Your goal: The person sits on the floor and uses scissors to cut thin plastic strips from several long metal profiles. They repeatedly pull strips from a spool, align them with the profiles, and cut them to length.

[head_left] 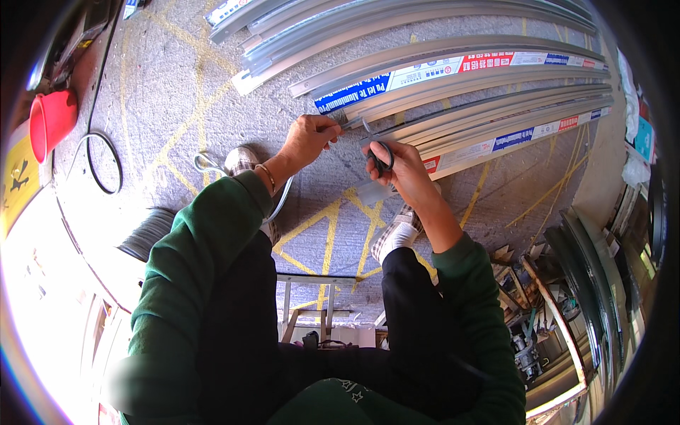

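Note:
My left hand pinches a thin grey strip near its end. The strip trails down past my left wrist toward my shoe, and a pale loop, perhaps part of it, lies beside that shoe. Black-handled scissors are in my right hand, its fingers wrapped round the handles. Their blades point up toward the strip's end, close to my left fingertips; whether they touch it I cannot tell. Just beyond both hands lie long silvery metal profiles, some wrapped in blue, white and red printed film.
A red bucket stands at the far left near a looped black cable. Beside my left leg sits a coil of grey cord. A metal frame shows between my legs. At right, a rusty rack holds assorted parts.

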The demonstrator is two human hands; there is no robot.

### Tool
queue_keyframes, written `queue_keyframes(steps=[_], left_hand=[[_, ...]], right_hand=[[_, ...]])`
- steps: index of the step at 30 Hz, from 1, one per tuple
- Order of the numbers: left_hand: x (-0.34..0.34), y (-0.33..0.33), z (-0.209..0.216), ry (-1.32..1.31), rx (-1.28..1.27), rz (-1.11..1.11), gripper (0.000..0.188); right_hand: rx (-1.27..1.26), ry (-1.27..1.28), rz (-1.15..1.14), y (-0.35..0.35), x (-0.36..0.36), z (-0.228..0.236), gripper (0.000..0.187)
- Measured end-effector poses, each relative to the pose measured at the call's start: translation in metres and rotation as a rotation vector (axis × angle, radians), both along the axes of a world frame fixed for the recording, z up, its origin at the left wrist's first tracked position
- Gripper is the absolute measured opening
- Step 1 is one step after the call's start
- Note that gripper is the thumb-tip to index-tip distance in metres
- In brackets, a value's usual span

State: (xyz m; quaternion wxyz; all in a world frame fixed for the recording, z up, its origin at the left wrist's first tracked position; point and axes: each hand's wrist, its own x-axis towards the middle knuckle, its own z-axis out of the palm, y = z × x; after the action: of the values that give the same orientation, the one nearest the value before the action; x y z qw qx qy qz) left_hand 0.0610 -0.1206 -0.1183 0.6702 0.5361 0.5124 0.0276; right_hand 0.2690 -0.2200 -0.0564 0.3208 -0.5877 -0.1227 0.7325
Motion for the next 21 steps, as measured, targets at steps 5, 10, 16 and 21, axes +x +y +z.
queue_keyframes(steps=[5,10,16,21], left_hand=[[-0.001,-0.001,-0.004,-0.008,0.004,-0.004,0.019],[-0.002,-0.002,-0.006,0.007,-0.009,-0.008,0.019],[0.0,-0.002,-0.008,0.024,0.013,-0.007,0.018],[-0.002,-0.003,-0.006,-0.013,0.05,-0.006,0.017]], right_hand=[[-0.029,0.03,-0.012,0.001,-0.001,-0.002,0.033],[-0.063,0.061,-0.054,0.0,-0.003,-0.007,0.033],[-0.019,0.047,-0.064,-0.002,-0.003,-0.011,0.033],[-0.021,0.007,-0.115,-0.005,-0.004,-0.009,0.032]])
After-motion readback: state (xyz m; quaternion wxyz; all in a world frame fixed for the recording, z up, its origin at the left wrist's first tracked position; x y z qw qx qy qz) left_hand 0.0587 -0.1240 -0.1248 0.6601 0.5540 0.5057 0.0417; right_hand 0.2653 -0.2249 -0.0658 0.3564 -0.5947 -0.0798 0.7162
